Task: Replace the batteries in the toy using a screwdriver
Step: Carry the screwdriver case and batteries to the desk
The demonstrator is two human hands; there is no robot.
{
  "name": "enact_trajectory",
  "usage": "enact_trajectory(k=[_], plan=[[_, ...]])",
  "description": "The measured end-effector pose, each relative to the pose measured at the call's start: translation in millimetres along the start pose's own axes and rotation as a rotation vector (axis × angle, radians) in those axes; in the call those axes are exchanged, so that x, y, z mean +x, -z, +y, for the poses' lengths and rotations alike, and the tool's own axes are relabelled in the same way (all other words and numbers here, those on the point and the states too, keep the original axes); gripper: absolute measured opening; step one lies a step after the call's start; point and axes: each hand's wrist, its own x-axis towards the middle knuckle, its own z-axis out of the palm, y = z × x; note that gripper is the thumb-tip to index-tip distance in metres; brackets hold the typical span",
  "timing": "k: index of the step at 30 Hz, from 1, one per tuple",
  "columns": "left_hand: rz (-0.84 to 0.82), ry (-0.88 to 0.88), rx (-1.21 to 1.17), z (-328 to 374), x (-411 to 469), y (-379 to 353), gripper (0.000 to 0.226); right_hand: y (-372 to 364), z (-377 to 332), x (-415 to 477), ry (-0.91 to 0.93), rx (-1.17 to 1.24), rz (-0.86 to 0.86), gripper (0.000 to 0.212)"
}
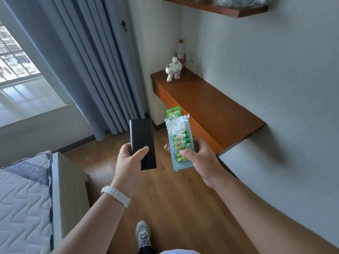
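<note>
A white and purple gun-shaped toy [173,70] stands upright at the far end of the wooden wall desk [216,109]. My left hand [130,162] grips the lower end of a flat black case [142,143], held out over the floor. My right hand [200,157] holds a pack of green and yellow batteries [178,138] in torn clear wrap, thumb on its front. Both hands are well short of the toy. No screwdriver shows; the black case is closed.
A red-capped bottle [180,50] stands behind the toy, beside a wall socket [192,59]. A wooden shelf [220,8] hangs above the desk. Blue curtains [88,66] cover the left wall. A mattress on a bed frame [23,197] lies at the lower left. My shoe [143,233] is on the wood floor.
</note>
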Motion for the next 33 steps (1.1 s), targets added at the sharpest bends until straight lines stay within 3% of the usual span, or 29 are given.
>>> enact_trajectory(k=[6,16,23,33], plan=[[-0.093,-0.019,-0.025,31,93,33,0.029,-61,-19,62,-0.01,-0.013,0.124,0.052],[-0.15,0.04,-0.052,59,209,97,0.056,-144,-44,142,0.011,-0.033,0.155,0.055],[-0.19,0.072,-0.033,61,264,87,0.053,-147,-48,186,-0.004,-0.021,0.215,0.038],[-0.212,0.073,0.084,65,352,21,0.039,-105,-46,288,-0.02,0.051,0.257,0.033]])
